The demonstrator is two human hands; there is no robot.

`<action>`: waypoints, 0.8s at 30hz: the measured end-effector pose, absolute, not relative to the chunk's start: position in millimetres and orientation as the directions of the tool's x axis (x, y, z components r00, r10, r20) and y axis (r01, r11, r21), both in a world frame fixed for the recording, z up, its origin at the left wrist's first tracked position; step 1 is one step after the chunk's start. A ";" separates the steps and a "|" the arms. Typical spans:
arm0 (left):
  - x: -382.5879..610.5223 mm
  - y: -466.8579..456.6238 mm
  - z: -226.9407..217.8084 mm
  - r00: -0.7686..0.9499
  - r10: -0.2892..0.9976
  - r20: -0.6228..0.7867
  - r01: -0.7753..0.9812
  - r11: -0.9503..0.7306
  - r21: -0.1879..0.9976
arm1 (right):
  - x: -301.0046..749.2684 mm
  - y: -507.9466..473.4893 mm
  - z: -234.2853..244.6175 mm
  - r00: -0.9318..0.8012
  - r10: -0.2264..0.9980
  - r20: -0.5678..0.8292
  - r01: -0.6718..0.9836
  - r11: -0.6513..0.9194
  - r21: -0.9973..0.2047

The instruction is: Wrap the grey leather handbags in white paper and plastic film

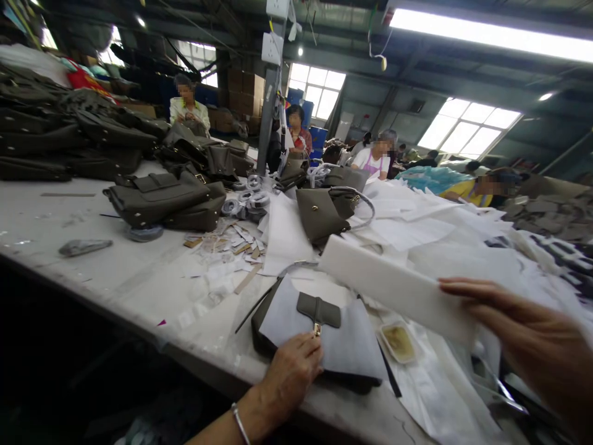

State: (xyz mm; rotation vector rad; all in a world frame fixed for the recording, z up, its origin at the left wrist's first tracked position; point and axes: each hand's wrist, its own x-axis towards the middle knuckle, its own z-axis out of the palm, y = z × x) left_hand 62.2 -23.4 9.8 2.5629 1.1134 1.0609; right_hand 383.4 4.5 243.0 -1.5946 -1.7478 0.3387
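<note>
A dark olive handbag lies on the worktable near its front edge. White tissue paper covers its front, and the bag's flap tab with a gold clasp rests over that paper. My left hand, a bracelet at its wrist, has its fingers closed at the lower end of the clasp; the fingertips are partly hidden. My right hand, slightly blurred, grips the right end of a folded white foam sheet. That sheet is raised above the table, to the right of the bag.
Behind stand another olive handbag and a heap of bags. White sheets are piled at right. A small tray of yellowish stuff lies beside my bag. Rolled straps surround a post. Several people sit across the table.
</note>
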 end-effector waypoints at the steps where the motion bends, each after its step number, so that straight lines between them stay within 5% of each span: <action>1: 61.9 -23.6 10.7 0.480 0.691 0.540 0.589 -0.710 0.385 | 354.0 4.3 219.5 0.038 0.954 0.296 0.696 0.187 -0.693; 4: 61.4 -24.6 13.2 0.487 0.713 0.504 0.633 -0.686 0.359 | 289.7 16.9 145.9 -0.115 0.991 0.071 0.654 0.129 -0.745; 6: 61.2 -25.5 14.8 0.482 0.724 0.493 0.657 -0.671 0.344 | 272.2 26.7 107.8 -0.151 0.988 0.032 0.741 0.135 -0.658; 12: 60.8 -27.3 18.9 0.478 0.715 0.510 0.645 -0.680 0.350 | 257.2 24.0 77.5 -0.418 0.882 0.219 0.862 0.461 -0.212; 19: 59.7 -30.5 20.0 0.487 0.733 0.476 0.639 -0.670 0.377 | 252.4 27.0 84.5 -0.612 0.791 -0.024 0.750 0.570 -0.335; 24: 58.3 -30.0 15.1 0.483 0.704 0.520 0.639 -0.690 0.340 | 264.7 25.0 92.4 -0.679 0.734 0.031 0.714 0.670 -0.203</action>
